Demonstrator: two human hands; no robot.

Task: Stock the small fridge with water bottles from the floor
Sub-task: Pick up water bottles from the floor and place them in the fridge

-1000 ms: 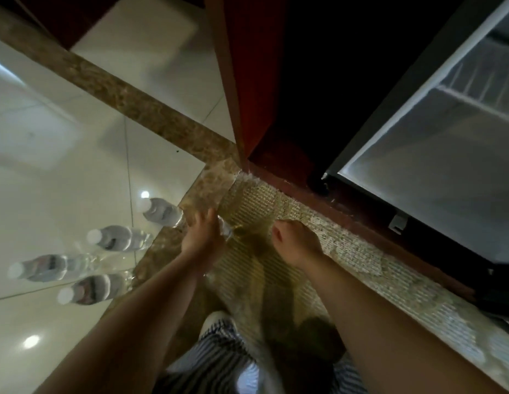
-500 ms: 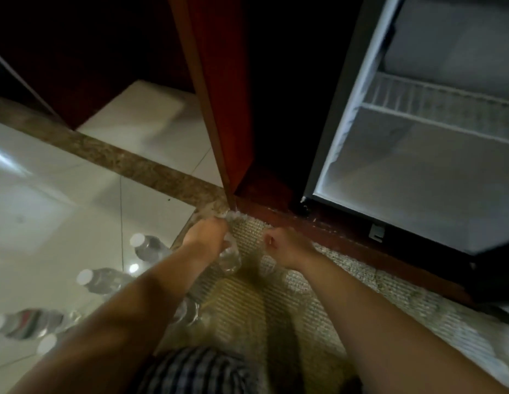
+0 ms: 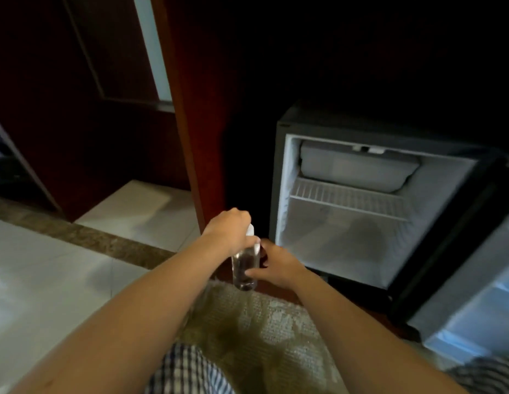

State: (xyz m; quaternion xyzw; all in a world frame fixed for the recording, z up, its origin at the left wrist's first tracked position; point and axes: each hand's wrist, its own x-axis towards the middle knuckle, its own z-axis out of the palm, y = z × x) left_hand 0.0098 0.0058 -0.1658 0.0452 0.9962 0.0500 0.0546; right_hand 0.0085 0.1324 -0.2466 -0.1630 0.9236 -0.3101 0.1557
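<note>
Water bottle (image 3: 244, 265) upright, just left of the open fridge (image 3: 352, 211), left hand (image 3: 229, 231) clamped over the cap, right hand (image 3: 276, 265) wrapped round the body. Best kept vertical, slid in under the wire shelf (image 3: 347, 199), set well back.

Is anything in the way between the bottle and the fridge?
Nothing visible. The bottle is upright in both hands, left hand at the top, right hand on its side. The fridge stands open just to its right, with no items seen inside.
</note>
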